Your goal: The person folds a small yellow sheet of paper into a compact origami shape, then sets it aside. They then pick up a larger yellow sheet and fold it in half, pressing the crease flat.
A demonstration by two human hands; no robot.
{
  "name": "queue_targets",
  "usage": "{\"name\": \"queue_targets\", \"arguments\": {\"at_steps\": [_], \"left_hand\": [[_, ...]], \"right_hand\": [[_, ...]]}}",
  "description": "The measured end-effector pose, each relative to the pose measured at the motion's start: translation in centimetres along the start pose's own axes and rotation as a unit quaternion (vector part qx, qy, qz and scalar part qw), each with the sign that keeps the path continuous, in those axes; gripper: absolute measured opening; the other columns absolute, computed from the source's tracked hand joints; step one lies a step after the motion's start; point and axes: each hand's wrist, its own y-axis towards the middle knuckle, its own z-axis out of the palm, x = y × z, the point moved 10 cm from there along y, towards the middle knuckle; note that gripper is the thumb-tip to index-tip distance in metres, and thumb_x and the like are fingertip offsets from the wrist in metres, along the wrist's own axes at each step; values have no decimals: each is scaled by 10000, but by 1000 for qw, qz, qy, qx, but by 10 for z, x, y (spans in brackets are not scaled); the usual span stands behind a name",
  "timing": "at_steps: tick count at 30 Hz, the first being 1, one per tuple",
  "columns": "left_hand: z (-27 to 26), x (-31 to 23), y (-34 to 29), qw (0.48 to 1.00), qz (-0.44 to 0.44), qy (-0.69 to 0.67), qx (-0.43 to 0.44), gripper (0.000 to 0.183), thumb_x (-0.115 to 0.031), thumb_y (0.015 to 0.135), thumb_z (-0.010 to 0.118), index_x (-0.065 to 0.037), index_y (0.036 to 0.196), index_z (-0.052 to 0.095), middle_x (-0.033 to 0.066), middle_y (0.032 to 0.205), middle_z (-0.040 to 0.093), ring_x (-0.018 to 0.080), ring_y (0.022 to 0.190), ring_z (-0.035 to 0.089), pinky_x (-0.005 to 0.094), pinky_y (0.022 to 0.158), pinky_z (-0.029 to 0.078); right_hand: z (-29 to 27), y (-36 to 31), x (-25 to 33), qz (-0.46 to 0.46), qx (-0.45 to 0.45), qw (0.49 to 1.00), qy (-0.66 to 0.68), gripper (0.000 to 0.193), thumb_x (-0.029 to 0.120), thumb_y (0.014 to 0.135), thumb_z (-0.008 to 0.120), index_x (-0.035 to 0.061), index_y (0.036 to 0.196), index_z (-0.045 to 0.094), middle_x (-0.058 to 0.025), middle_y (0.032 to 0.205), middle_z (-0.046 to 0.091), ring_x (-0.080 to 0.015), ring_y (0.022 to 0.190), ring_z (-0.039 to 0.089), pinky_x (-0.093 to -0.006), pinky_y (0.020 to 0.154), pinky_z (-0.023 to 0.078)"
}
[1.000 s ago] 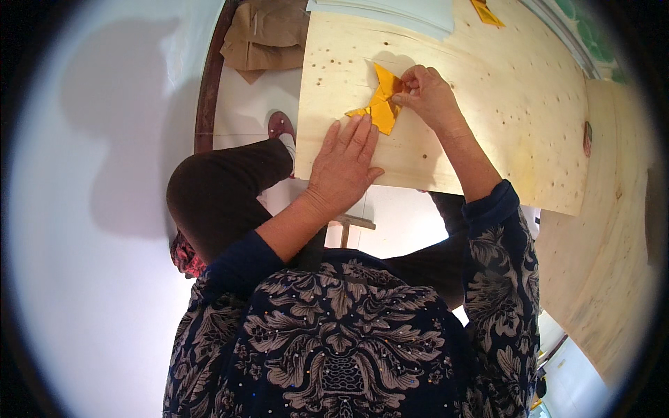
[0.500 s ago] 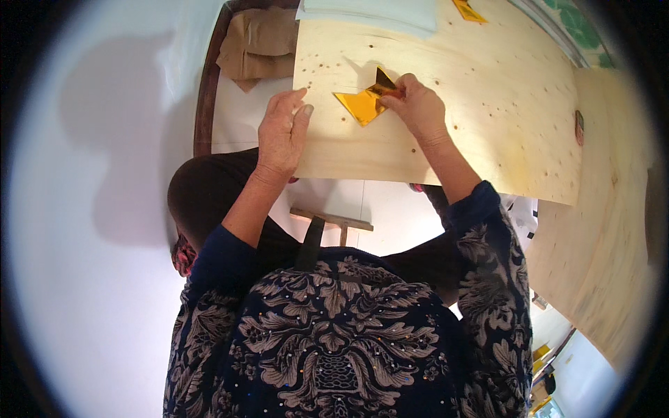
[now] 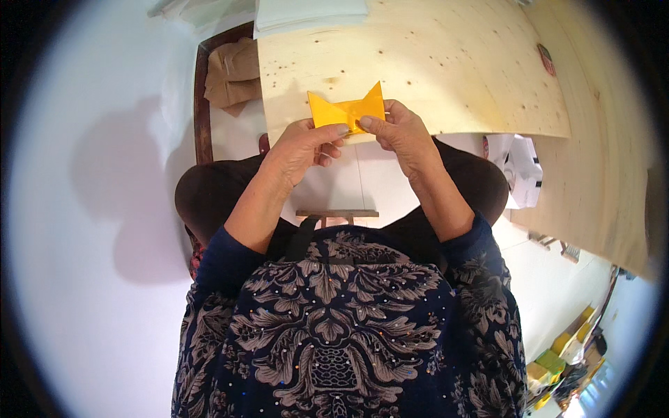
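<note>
A folded piece of shiny gold paper (image 3: 348,111) with two pointed corners sticking up is held between both hands, close to the table's front edge. My left hand (image 3: 306,148) pinches its lower left side, the thumb lying flat across the front. On the lower right side, my right hand (image 3: 403,134) grips it, its thumb pressing near the middle crease. The two thumb tips almost meet there. Most of the fingers behind the paper are hidden.
The pale plywood table (image 3: 446,83) lies ahead. White sheets (image 3: 306,15) rest at its far left. Crumpled brown paper (image 3: 233,73) sits beside the table's left edge, and a white bag (image 3: 523,171) is below on the right. A wooden crossbar (image 3: 338,214) is between my knees.
My left hand, open and empty before, now holds the gold paper too. Both hands have brought it nearer the table's front edge, with its points upward. The view has shifted.
</note>
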Motion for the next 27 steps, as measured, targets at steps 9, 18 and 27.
{"name": "queue_targets", "arguments": {"at_steps": [9,18,27], "left_hand": [[54,-22,-53,986,107,119,-39,246,-199,806,734,-12,910,612,32,705,599,111,598,552,222,558,451],[65,-47,-80,936,237,243,-90,346,-242,801,736,-1,1025,627,96,943,609,167,806,587,270,732,488],[92,-34,-143,841,282,455,82,325,-96,696,770,-84,1000,657,111,1346,477,256,1240,490,364,1008,416]], "right_hand": [[-27,-75,0,-1,37,979,200,311,337,890,668,46,990,622,-21,802,630,-70,642,523,-201,572,418],[-21,-101,14,-72,25,980,182,258,276,918,635,21,951,644,-46,827,674,-83,692,610,-222,604,486],[-11,-153,-21,-49,89,993,67,272,269,926,625,0,894,644,-51,776,668,-82,643,613,-220,568,499]]}}
